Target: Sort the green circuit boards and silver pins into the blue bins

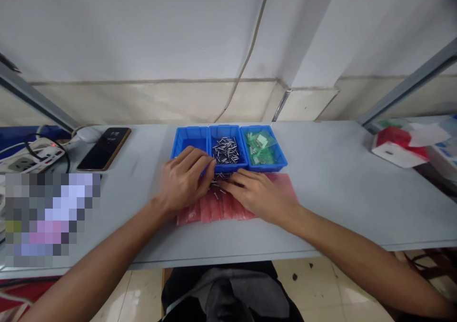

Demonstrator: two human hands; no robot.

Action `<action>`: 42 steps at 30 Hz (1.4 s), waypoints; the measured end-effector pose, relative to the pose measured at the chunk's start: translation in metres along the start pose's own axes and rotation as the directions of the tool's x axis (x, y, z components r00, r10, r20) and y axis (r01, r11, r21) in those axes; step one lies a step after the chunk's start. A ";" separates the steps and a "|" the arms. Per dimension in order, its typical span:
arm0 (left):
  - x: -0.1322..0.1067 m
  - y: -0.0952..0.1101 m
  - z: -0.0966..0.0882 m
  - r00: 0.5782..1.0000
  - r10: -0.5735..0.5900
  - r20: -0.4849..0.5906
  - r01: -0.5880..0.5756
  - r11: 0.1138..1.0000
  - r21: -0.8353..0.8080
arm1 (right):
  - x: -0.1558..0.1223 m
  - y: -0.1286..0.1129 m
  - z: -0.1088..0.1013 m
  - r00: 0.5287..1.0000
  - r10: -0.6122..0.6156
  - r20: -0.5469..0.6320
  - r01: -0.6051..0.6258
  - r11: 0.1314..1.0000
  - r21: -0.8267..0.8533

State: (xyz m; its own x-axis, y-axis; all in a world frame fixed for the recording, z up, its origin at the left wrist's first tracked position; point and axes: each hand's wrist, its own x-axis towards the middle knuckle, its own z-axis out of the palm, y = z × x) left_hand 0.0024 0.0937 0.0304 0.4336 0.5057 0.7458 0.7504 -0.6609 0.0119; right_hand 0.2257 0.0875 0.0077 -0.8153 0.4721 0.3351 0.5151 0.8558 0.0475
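Observation:
Three blue bins stand joined in a row: the left blue bin point(192, 134), the middle one holding a heap of small metal pins point(226, 150), and the right one with green plastic bags point(262, 146). Before them lie pink plastic bags point(228, 207), side by side, with loose metal pins point(216, 195) on top. My left hand point(185, 176) is closed at the front of the left bin, its fingertips bunched near the middle bin; what they hold is hidden. My right hand point(253, 191) rests low over the pink bags, fingers drawn together at the loose pins; its grip cannot be made out.
On the left lie a phone point(104, 148), a power strip point(34, 160) with cables, and a pixelated area. At the right stands a red and white box point(400, 146) beside papers. A wall rises behind the grey table point(342, 179); its front edge is near my body.

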 end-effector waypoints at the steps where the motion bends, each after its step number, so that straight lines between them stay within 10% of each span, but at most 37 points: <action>1: 0.000 0.000 0.000 1.000 -0.005 0.004 0.005 1.000 0.003 | 0.000 -0.001 0.000 1.000 0.017 -0.006 -0.017 1.000 -0.005; 6: 0.001 -0.002 0.003 0.998 -0.033 0.048 0.035 0.998 -0.049 | 0.000 0.000 -0.007 0.973 0.104 -0.207 -0.067 0.981 0.180; 11: 0.002 -0.002 0.001 0.994 0.085 0.070 -0.074 0.985 -0.156 | 0.005 -0.001 -0.021 0.847 0.342 -0.407 -0.065 0.826 0.559; 20: 0.000 0.004 -0.004 0.977 0.213 0.016 -0.206 0.960 -0.189 | 0.009 -0.010 -0.033 0.743 0.666 -0.065 -0.112 0.219 0.969; 28: -0.001 0.001 -0.002 1.000 -0.017 -0.012 0.015 0.990 -0.142 | 0.010 0.001 -0.022 0.629 0.774 0.077 0.039 -0.130 0.991; 35: -0.001 0.001 0.002 1.000 -0.025 -0.007 0.024 0.997 -0.074 | 0.008 -0.001 -0.023 0.778 0.625 -0.066 -0.018 0.126 0.992; 42: 0.000 0.001 0.002 0.998 -0.045 0.040 0.047 0.997 -0.058 | -0.003 0.010 -0.017 0.940 0.188 -0.285 -0.092 0.942 0.321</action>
State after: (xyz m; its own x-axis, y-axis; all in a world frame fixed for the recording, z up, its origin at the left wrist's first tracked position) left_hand 0.0044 0.0942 0.0295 0.4190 0.5569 0.7171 0.7397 -0.6674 0.0861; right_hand 0.2379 0.0915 0.0235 -0.5941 0.5450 0.5917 0.4752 0.8312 -0.2885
